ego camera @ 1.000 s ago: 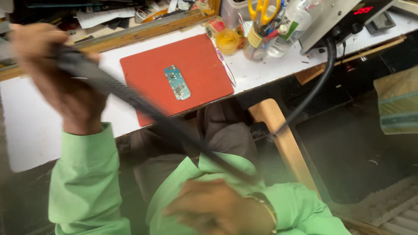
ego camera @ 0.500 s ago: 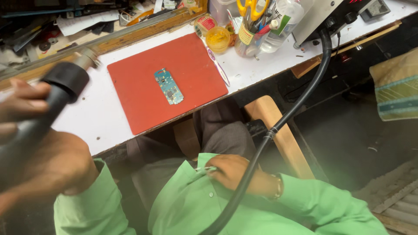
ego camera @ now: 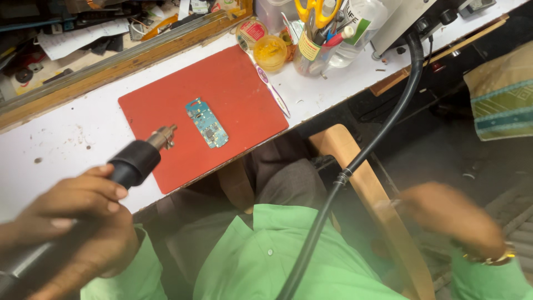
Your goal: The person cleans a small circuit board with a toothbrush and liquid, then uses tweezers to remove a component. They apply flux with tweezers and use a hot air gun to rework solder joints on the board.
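Over the red mat (ego camera: 166, 103) at the near left, the left hand (ego camera: 66, 222) has brought the hot-air gun (ego camera: 136, 161) down, fingers wrapped tight on its black handle, nozzle now just short of the blue-green circuit board (ego camera: 206, 122) lying mid-mat. Half a second earlier the gun sat higher and further left. The right hand (ego camera: 449, 219) has dropped off the black hose (ego camera: 355, 161) to the near right, blurred; its grip cannot be told, nothing seen held.

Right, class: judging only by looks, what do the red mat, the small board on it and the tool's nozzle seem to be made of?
Red mat: probably silicone or rubber, matte, thin and flat.
Small board: circuit board, glossy teal with tiny metal parts.
Nozzle: bare metal with a dull shine, on a black, likely plastic, body.
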`<state>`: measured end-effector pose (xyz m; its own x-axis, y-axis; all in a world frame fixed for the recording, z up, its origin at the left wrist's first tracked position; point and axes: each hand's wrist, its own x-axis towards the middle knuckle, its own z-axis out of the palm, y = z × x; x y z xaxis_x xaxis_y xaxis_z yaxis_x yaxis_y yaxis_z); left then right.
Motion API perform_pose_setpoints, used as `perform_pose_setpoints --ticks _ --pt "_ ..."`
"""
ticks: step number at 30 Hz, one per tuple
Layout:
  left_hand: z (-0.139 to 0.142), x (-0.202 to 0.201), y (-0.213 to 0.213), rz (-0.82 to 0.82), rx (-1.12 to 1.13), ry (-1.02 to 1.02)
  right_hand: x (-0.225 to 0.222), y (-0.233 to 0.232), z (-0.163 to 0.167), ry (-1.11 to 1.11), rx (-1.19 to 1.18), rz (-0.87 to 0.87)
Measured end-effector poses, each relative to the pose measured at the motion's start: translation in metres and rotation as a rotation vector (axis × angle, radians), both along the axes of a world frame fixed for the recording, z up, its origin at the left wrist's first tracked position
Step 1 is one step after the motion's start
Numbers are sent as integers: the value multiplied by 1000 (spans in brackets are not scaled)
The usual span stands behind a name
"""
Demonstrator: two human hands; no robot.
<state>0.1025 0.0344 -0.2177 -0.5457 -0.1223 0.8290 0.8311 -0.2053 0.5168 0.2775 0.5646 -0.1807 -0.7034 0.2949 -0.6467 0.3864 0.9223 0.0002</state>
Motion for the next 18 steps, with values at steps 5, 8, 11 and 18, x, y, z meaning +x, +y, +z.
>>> perform_pose_setpoints --ticks 5,8,11,18 --pt "-19 15 -2 244 3 -8 -22 4 31 612 -11 -306" --pt "-19 17 4 282 61 2 -35 -2 16 1075 -194 -287" --pt "-14 14 10 215 37 14 -52 4 -5 1320 -577 -435" --pt "6 6 24 276 22 35 -90 40 -19 1531 -1175 -664"
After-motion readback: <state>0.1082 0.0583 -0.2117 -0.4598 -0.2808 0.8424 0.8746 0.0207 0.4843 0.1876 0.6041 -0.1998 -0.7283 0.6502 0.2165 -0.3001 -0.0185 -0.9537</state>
